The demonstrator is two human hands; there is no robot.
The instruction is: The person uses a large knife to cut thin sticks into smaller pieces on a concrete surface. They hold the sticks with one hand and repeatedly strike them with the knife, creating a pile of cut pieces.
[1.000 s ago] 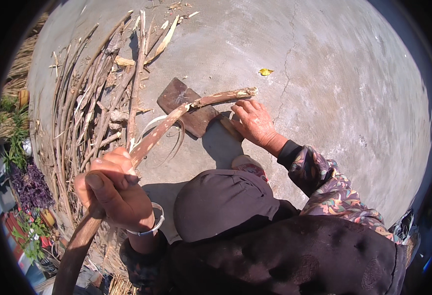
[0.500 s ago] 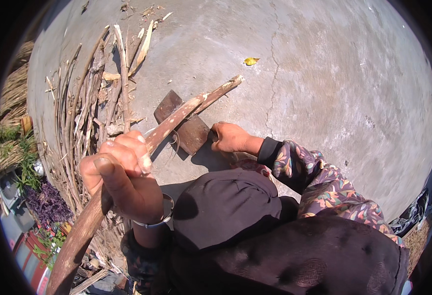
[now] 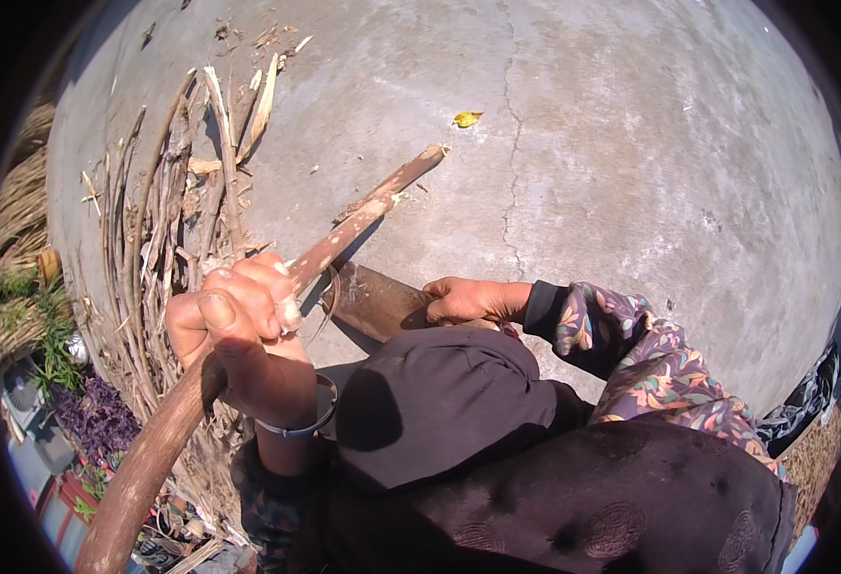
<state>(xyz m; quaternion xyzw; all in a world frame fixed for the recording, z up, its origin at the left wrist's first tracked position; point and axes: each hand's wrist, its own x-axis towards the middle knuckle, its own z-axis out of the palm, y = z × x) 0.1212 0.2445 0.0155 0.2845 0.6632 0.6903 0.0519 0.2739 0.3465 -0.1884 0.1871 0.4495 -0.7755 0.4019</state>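
Observation:
My left hand is wrapped round a long brown branch that slants from the lower left toward the middle of the floor. Pale patches and a chopped notch show on its bark, and beyond the notch the end bends off at a slight angle. My right hand is closed at the near end of a cleaver with a broad, rusty blade. Most of its handle is hidden by the fingers and my dark-clothed knee. The blade lies low, just to the right of the branch. A thin curved strip hangs beside my left fingers.
Several sticks and split pieces of wood lie along the left on the concrete floor. A yellow leaf rests beyond the branch tip. Purple and green plants stand at far left; black plastic lies at right.
My right hand has drawn the cleaver back toward my knee, out from under the branch. My left hand keeps its grip on the branch. The whole view has shifted slightly.

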